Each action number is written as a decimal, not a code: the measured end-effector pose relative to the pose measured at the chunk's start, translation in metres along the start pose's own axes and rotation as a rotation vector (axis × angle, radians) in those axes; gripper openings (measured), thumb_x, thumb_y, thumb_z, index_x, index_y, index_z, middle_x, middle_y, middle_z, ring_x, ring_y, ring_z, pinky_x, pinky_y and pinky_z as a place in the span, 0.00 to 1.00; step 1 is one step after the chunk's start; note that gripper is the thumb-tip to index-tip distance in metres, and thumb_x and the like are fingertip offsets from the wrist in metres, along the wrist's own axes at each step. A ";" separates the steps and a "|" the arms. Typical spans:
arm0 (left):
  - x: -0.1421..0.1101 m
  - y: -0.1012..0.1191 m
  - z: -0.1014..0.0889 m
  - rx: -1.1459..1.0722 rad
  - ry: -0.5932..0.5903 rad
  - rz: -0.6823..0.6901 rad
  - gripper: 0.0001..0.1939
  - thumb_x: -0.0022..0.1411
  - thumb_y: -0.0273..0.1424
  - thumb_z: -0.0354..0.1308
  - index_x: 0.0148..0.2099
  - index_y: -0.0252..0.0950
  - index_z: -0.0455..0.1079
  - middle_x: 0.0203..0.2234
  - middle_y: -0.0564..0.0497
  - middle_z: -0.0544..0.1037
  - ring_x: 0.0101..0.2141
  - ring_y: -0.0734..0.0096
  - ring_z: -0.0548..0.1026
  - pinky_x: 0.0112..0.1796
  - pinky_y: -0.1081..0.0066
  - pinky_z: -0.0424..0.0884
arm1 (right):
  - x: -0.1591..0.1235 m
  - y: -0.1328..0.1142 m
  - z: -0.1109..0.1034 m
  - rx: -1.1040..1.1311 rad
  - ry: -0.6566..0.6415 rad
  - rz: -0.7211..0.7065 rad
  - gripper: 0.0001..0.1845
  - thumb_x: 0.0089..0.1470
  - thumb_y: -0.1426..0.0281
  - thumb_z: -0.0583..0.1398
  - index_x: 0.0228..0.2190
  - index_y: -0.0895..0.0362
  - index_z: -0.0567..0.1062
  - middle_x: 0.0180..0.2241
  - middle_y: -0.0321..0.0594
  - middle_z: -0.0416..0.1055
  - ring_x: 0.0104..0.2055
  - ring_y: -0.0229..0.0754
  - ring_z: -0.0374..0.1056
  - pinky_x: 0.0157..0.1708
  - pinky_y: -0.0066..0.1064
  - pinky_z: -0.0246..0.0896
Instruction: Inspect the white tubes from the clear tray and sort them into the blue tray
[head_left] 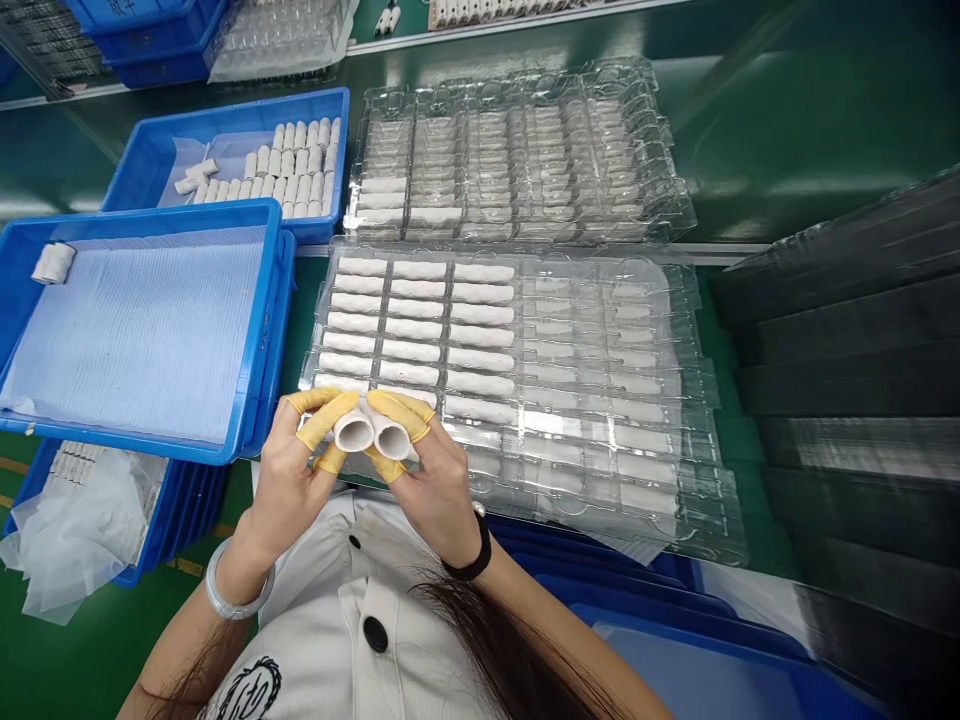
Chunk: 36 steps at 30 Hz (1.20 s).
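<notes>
My left hand (289, 482) and my right hand (439, 492) meet above the near edge of a clear plastic blister tray (600, 470), their fingertips covered in yellow finger cots. Each hand is shut on one short white hollow tube: the left tube (353, 431) and the right tube (393, 436) lie side by side, open ends facing me. The tray's compartments hold rows of similar white oblong pieces (420, 320), and some farther compartments look paler through the glare. The fingers hide the tubes' far ends.
A blue tray (135, 330) lined with pale blue sheet holds one white roll (53, 263). Behind it, a blue tray (225, 150) holds several white tubes. A second filled blister tray (517, 150) lies beyond. Dark stacked trays (847, 380) rise at right; blue crates (675, 620) sit near me.
</notes>
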<state>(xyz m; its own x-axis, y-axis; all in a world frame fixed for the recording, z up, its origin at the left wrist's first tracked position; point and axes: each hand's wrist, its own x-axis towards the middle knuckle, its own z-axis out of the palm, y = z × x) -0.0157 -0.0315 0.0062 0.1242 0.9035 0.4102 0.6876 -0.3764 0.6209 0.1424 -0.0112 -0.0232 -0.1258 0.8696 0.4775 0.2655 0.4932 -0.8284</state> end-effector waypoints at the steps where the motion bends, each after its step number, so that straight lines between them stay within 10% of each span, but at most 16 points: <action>1: 0.000 0.000 0.000 0.006 0.003 0.007 0.24 0.64 0.21 0.56 0.60 0.45 0.66 0.47 0.46 0.71 0.48 0.64 0.72 0.48 0.63 0.72 | 0.000 0.000 0.000 0.004 0.000 0.003 0.23 0.57 0.73 0.62 0.54 0.49 0.72 0.47 0.44 0.75 0.49 0.45 0.73 0.48 0.38 0.73; 16: 0.002 -0.004 -0.002 -0.162 -0.077 -0.120 0.21 0.63 0.25 0.59 0.57 0.42 0.70 0.46 0.46 0.74 0.47 0.64 0.71 0.49 0.64 0.70 | 0.001 -0.001 -0.006 0.042 -0.055 0.067 0.19 0.57 0.71 0.62 0.50 0.49 0.75 0.43 0.43 0.77 0.45 0.46 0.70 0.44 0.40 0.70; 27: 0.011 -0.008 -0.003 -1.618 -0.258 -1.138 0.12 0.64 0.33 0.57 0.39 0.28 0.75 0.23 0.46 0.78 0.22 0.69 0.77 0.25 0.73 0.74 | 0.020 -0.002 -0.019 1.396 -0.289 1.108 0.16 0.52 0.62 0.67 0.39 0.62 0.78 0.33 0.41 0.80 0.32 0.35 0.75 0.33 0.23 0.73; 36: 0.020 0.001 0.002 -1.802 0.023 -1.527 0.22 0.74 0.31 0.36 0.61 0.27 0.62 0.32 0.42 0.82 0.29 0.68 0.83 0.31 0.75 0.78 | 0.022 0.009 -0.012 1.649 -0.066 1.380 0.10 0.65 0.74 0.54 0.39 0.68 0.73 0.36 0.49 0.80 0.36 0.38 0.79 0.34 0.20 0.77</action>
<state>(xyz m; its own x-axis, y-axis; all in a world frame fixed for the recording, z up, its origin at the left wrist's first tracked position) -0.0105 -0.0132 0.0137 0.3133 0.6045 -0.7324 -0.8255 0.5546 0.1046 0.1535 0.0121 -0.0166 -0.6647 0.5789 -0.4722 -0.6570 -0.7539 0.0007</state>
